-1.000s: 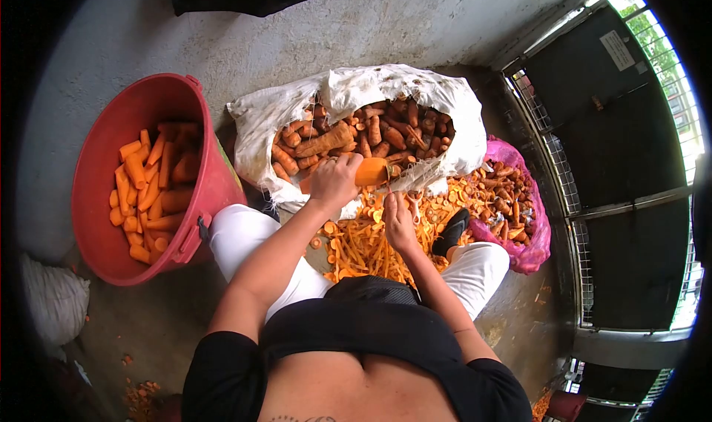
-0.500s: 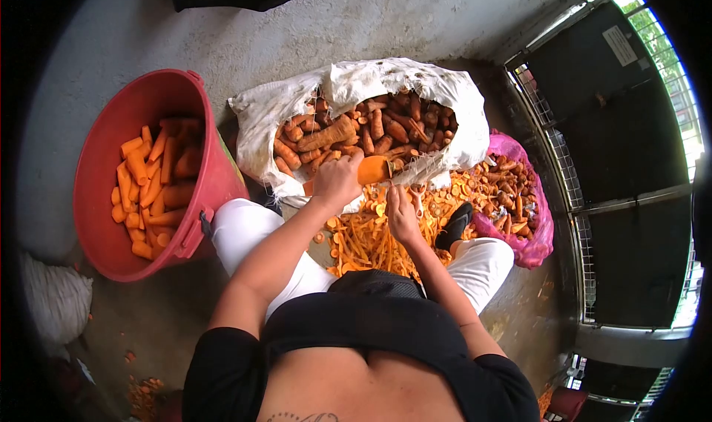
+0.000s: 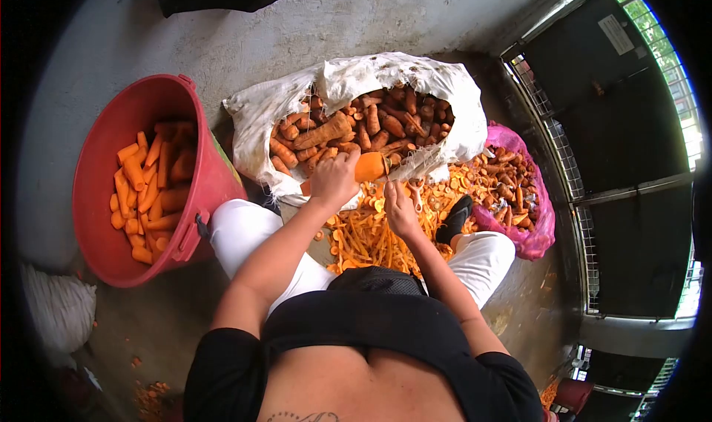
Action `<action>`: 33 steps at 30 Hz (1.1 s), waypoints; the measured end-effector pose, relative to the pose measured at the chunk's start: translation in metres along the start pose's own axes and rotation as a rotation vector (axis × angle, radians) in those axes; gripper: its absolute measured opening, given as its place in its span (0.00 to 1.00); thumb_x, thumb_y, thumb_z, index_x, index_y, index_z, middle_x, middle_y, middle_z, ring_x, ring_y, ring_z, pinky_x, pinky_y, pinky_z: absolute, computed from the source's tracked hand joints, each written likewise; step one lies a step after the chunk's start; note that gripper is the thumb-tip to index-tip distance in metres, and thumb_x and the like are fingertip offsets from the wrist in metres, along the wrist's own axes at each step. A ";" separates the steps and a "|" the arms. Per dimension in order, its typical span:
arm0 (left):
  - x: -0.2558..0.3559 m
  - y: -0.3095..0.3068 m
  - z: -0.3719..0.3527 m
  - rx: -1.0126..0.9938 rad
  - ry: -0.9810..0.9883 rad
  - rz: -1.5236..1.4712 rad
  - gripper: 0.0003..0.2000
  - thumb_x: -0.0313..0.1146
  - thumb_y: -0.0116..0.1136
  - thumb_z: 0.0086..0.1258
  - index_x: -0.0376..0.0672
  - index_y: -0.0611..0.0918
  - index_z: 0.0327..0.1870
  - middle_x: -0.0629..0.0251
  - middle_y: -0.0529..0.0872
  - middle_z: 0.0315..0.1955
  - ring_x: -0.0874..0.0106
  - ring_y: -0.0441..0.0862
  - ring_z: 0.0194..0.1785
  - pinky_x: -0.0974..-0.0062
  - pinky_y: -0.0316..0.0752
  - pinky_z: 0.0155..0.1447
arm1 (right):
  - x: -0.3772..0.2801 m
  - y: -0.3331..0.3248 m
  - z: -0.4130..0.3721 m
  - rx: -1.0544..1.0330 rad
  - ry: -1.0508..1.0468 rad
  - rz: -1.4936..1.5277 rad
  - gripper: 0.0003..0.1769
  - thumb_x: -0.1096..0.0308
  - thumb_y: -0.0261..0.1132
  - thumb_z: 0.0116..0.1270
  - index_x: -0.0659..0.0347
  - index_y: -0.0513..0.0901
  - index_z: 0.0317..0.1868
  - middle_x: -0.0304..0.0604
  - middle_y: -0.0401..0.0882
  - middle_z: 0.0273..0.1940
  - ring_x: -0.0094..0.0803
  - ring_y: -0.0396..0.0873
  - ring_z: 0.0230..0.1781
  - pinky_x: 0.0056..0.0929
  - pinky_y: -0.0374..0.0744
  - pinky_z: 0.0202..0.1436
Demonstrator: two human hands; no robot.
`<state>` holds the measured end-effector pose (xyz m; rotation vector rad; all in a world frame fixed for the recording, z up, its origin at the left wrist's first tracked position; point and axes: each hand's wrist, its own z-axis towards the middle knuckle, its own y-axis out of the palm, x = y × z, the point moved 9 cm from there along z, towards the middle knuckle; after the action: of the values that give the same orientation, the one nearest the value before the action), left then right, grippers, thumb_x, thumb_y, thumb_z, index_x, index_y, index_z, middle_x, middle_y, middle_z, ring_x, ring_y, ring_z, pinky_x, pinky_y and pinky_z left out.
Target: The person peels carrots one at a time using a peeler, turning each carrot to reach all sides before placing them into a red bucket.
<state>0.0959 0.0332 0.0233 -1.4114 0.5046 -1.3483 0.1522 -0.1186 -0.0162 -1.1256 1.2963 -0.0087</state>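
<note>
My left hand (image 3: 334,179) is closed around a thick peeled carrot (image 3: 369,167), which lies crosswise with its broad end pointing right. My right hand (image 3: 401,210) is closed on a small knife (image 3: 386,167); its thin dark blade stands against the broad end of the carrot, and its handle is hidden in the fingers. Both hands are between my knees, above a heap of orange peelings and cut slices (image 3: 371,236). Just beyond them a torn white sack (image 3: 256,136) lies open, full of unpeeled carrots (image 3: 326,132).
To the left stands a red bucket (image 3: 89,199) with peeled carrots (image 3: 152,188) inside. A pink bag (image 3: 545,225) of carrot trimmings sits at the right, near dark gate panels (image 3: 630,251). A white sack (image 3: 63,307) is at the lower left.
The whole view has shifted slightly. Both hands keep almost the same position, with the knife still at the carrot's broad end.
</note>
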 end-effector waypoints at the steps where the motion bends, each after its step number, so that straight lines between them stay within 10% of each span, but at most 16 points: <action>1: -0.003 0.002 -0.001 -0.009 -0.030 -0.031 0.21 0.29 0.60 0.52 0.44 0.76 0.52 0.57 0.85 0.37 0.57 0.85 0.39 0.61 0.79 0.43 | -0.001 0.001 0.000 -0.008 0.015 0.011 0.23 0.50 0.40 0.78 0.65 0.67 0.52 0.66 0.76 0.37 0.65 0.74 0.40 0.51 0.71 0.42; 33: 0.001 0.044 -0.011 -0.466 -0.195 -0.614 0.27 0.37 0.68 0.43 0.43 0.80 0.50 0.60 0.87 0.37 0.64 0.85 0.42 0.68 0.78 0.47 | -0.004 -0.021 -0.006 -0.007 -0.179 -0.188 0.17 0.53 0.41 0.78 0.60 0.65 0.45 0.61 0.76 0.26 0.61 0.76 0.32 0.54 0.65 0.45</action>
<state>0.1023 0.0132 -0.0172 -2.1818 0.2671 -1.6055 0.1583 -0.1306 0.0017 -1.2223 1.0303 -0.0418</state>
